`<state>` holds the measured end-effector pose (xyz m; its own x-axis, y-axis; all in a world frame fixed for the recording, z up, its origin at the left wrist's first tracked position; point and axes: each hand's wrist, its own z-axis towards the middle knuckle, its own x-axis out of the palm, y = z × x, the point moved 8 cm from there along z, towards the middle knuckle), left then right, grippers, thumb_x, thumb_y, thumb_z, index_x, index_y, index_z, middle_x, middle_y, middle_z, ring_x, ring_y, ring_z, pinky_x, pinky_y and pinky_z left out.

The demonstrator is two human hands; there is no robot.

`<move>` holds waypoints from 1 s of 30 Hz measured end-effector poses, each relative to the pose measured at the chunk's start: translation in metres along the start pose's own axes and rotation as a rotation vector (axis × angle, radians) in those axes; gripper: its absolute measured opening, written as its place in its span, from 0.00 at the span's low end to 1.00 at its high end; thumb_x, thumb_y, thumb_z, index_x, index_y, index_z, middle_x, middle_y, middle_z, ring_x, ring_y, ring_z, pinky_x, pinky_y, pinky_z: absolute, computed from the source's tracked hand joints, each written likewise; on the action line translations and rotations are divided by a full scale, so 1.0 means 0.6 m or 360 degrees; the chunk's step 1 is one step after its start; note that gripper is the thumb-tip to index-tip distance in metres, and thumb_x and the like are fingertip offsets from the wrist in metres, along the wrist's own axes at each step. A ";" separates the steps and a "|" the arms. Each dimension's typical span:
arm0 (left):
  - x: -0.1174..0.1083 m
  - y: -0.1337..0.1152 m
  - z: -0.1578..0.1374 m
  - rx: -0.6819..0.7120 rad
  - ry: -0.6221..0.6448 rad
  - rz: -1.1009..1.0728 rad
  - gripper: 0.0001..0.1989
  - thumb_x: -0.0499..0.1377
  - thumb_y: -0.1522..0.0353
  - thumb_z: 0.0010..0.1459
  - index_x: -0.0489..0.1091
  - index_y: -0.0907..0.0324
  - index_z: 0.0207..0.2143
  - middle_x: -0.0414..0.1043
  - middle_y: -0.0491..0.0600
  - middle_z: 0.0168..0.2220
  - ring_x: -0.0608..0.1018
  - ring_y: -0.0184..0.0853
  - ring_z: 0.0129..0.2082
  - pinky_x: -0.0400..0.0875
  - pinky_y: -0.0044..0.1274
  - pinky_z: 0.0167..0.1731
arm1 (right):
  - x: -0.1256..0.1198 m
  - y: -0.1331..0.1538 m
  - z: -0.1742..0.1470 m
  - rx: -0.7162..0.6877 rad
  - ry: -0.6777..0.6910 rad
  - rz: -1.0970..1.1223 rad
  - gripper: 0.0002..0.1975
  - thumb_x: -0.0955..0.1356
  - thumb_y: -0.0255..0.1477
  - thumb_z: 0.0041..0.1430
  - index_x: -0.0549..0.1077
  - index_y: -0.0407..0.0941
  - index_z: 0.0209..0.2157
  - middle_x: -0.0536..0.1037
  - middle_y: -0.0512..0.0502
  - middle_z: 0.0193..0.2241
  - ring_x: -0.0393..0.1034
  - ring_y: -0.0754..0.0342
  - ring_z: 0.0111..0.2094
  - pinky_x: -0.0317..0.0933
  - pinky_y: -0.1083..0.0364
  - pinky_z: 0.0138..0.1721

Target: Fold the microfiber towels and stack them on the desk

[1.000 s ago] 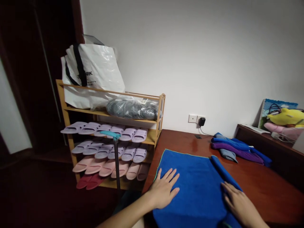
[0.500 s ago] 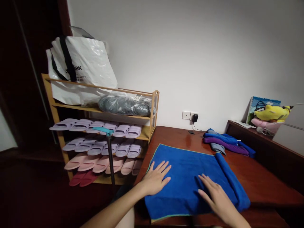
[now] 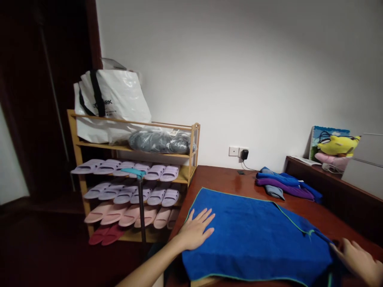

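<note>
A blue towel (image 3: 248,231) with bright green edging lies spread over the reddish-brown table, its near edge hanging over the front. My left hand (image 3: 196,231) rests flat on the towel's left part, fingers spread. At the right end my right hand (image 3: 356,255) is closed on the towel's edge, which is drawn up into a fold there. Motion slightly blurs those fingers. Part of the towel's right side is folded over, with a bit of green trim bunched near the hand.
Folded blue, purple and grey cloths (image 3: 287,185) lie at the table's back right. A black plug (image 3: 244,154) sits in the wall socket. On the left stands a wooden rack (image 3: 194,159) with several slippers and a white bag (image 3: 119,95). A yellow plush toy (image 3: 339,145) sits on the right ledge.
My right hand has moved right and taken hold of the towel's end. The rolled right side has been opened out. My left hand stays flat on the towel.
</note>
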<state>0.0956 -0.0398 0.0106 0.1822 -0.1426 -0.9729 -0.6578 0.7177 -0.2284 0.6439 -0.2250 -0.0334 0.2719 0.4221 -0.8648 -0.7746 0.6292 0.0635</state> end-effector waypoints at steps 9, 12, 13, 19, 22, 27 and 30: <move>0.000 0.002 -0.001 -0.0014 -0.0003 -0.0010 0.27 0.39 0.52 0.65 0.47 0.49 0.64 0.41 0.47 0.66 0.45 0.40 0.65 0.35 0.47 0.59 | -0.077 0.394 -0.129 -0.1034 0.0177 0.0560 0.26 0.56 0.45 0.62 0.58 0.51 0.59 0.60 0.50 0.59 0.53 0.51 0.60 0.54 0.48 0.58; -0.003 0.011 -0.013 -0.0098 -0.0049 -0.0007 0.27 0.39 0.51 0.65 0.48 0.47 0.64 0.41 0.46 0.66 0.46 0.41 0.65 0.37 0.47 0.59 | -0.019 0.417 -0.125 -0.0914 0.0496 0.0597 0.27 0.55 0.48 0.61 0.55 0.57 0.60 0.55 0.54 0.61 0.47 0.51 0.62 0.51 0.45 0.59; -0.004 0.015 -0.018 -0.0127 -0.0068 -0.0006 0.27 0.39 0.50 0.65 0.47 0.46 0.63 0.41 0.46 0.65 0.46 0.41 0.65 0.38 0.47 0.60 | 0.001 0.403 -0.111 -0.0838 0.0531 0.0592 0.28 0.55 0.50 0.60 0.55 0.58 0.60 0.54 0.55 0.61 0.45 0.50 0.63 0.50 0.44 0.59; -0.008 0.016 -0.056 -0.0160 -0.0140 0.0014 0.27 0.39 0.51 0.65 0.45 0.44 0.64 0.41 0.45 0.65 0.48 0.43 0.64 0.43 0.48 0.59 | 0.118 0.216 0.008 -0.0393 0.0568 0.0239 0.32 0.53 0.52 0.57 0.56 0.56 0.60 0.56 0.51 0.60 0.49 0.46 0.61 0.45 0.38 0.59; -0.006 0.003 -0.079 -0.0132 -0.0167 0.0036 0.26 0.41 0.54 0.65 0.44 0.45 0.64 0.41 0.45 0.65 0.50 0.44 0.64 0.45 0.48 0.59 | 0.144 0.165 0.038 -0.0513 0.0557 0.0012 0.28 0.55 0.45 0.54 0.60 0.61 0.57 0.58 0.53 0.60 0.49 0.45 0.61 0.47 0.38 0.57; 0.014 -0.006 -0.128 -0.0143 -0.0128 0.0093 0.29 0.52 0.56 0.61 0.51 0.47 0.62 0.51 0.48 0.62 0.59 0.47 0.60 0.59 0.43 0.55 | 0.124 0.171 0.052 -0.0329 0.0458 -0.0005 0.33 0.51 0.50 0.55 0.65 0.50 0.55 0.57 0.45 0.60 0.44 0.46 0.63 0.51 0.40 0.55; -0.001 0.002 -0.150 -0.0225 -0.0200 0.0141 0.27 0.50 0.52 0.61 0.61 0.53 0.59 0.63 0.54 0.57 0.68 0.49 0.55 0.65 0.41 0.52 | 0.066 0.241 0.038 -0.0540 0.0097 0.0072 0.34 0.52 0.52 0.56 0.70 0.45 0.48 0.61 0.41 0.58 0.49 0.45 0.61 0.53 0.43 0.56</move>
<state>0.0289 -0.1004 0.0076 0.2032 0.0096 -0.9791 -0.7696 0.6197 -0.1536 0.5555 -0.1023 -0.0471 0.2065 0.3983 -0.8937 -0.9335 0.3537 -0.0580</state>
